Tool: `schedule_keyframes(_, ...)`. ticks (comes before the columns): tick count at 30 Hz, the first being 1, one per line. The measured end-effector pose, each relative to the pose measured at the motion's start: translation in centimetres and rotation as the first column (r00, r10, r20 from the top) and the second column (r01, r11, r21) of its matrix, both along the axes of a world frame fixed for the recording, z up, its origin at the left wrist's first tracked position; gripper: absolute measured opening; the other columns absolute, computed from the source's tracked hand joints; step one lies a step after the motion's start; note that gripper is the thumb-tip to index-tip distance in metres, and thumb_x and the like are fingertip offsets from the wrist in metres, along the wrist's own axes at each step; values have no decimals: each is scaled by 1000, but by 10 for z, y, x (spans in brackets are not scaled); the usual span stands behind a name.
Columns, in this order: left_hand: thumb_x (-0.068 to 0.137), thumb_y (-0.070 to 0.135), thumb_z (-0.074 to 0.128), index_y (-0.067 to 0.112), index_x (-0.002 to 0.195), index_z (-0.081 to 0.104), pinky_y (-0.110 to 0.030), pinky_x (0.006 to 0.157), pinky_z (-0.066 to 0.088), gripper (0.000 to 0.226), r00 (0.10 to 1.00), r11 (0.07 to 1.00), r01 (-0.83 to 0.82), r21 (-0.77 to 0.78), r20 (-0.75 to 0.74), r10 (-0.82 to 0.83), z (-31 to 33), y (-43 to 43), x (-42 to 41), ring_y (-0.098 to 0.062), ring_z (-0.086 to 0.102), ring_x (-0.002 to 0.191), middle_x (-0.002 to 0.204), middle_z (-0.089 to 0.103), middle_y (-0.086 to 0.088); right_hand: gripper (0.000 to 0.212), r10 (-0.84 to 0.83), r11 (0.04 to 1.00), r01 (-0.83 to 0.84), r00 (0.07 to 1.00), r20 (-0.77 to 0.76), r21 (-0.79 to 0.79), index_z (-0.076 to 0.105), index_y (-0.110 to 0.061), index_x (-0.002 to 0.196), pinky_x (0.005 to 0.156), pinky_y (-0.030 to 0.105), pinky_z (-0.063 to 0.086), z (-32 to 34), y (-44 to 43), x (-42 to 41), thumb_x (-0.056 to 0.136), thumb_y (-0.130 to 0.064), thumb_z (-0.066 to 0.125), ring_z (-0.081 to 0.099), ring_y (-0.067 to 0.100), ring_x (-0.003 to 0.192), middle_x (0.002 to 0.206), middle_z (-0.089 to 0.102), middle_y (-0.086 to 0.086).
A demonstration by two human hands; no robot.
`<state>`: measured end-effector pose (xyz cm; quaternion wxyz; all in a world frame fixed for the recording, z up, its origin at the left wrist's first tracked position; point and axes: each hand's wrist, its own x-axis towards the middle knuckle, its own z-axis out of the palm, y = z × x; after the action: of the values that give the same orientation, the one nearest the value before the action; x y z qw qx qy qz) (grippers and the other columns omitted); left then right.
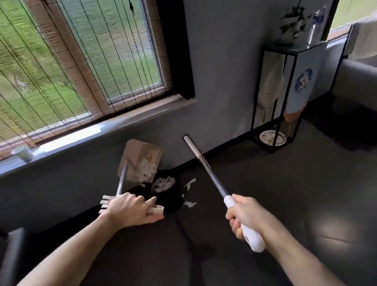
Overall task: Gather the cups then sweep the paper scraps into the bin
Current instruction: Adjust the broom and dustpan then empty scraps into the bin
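Note:
My left hand (131, 208) grips the white handle of a beige dustpan (141, 159), which is tilted up over a small black bin (171, 194) by the wall. White paper scraps (146, 168) slide from the pan, and more scraps (162, 184) lie inside the bin. A few loose scraps (189, 203) rest on the dark floor to the right of the bin. My right hand (245, 216) holds the white grip of a broom (208, 169); its head points at the skirting board, off the floor. A cup (23, 153) stands on the window sill at the left.
A black metal stand (276, 93) with a plant, a bottle and a dish at its base stands against the wall at the right. A grey sofa (370, 83) fills the far right. A chair edge (11, 257) shows at the bottom left. Blinds cover the window.

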<state>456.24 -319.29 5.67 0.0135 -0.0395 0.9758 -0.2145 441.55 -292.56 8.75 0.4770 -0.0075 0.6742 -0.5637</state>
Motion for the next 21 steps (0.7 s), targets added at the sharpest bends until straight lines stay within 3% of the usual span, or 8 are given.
schedule_keyframes(2,82,73,16,22,132,46,-35,68,49,78,996,995,-82,63,41,79,-13,4,4,-31,68,85,94,71,-7,32,19,1000,-19,1000,-12,12,51,-10,109,35,16,30,-2,-6,-2,83,7,41,38,7,33,42,42,-2)
schedule_keyframes(4,85,71,19,22,132,45,-37,69,50,73,991,989,-111,99,88,102,-26,9,1,-31,68,85,93,71,-7,23,35,999,-34,999,-21,30,48,-7,101,36,17,32,-6,-10,1,84,6,42,39,7,34,42,44,-2)
schedule_keyframes(9,78,67,18,24,88,74,-17,33,36,71,994,1000,16,12,109,-17,-43,20,-14,-15,58,36,46,60,1,29,41,999,-41,999,13,29,43,-10,109,39,19,30,-18,-20,16,84,3,40,38,8,39,51,44,0)
schedule_keyframes(12,73,74,1,19,130,48,-29,55,40,92,979,995,99,2,179,-98,-43,7,-20,-29,69,77,87,70,-9,34,22,999,-25,998,62,47,44,-6,117,38,17,27,-17,-22,20,86,3,37,36,7,38,57,41,2)
schedule_keyframes(14,69,76,-4,19,135,39,-34,63,44,98,980,996,85,27,178,-88,-31,-3,-16,-32,68,87,98,68,-10,38,25,998,-31,996,83,61,45,0,125,37,16,27,-15,-21,24,87,3,37,35,6,36,60,40,3)
schedule_keyframes(17,73,74,1,23,118,60,-25,52,46,90,975,972,207,-109,105,-195,-3,-5,-4,-23,69,63,76,70,-4,41,36,997,-44,993,108,71,39,1,128,35,14,26,-7,-22,26,87,5,39,35,6,34,59,39,3)
schedule_keyframes(19,75,75,20,27,91,75,-16,37,36,74,978,971,201,-131,82,-191,12,-2,9,-15,57,35,48,61,2,39,44,997,-51,994,102,63,38,0,126,34,14,27,0,-24,26,87,6,39,35,6,33,59,39,3)
schedule_keyframes(21,68,81,44,30,86,76,-13,34,32,63,979,973,192,-132,92,-180,8,-3,22,-13,51,28,41,56,4,34,53,997,-58,995,89,51,42,-2,121,34,14,27,3,-25,23,87,6,39,35,6,32,60,39,3)
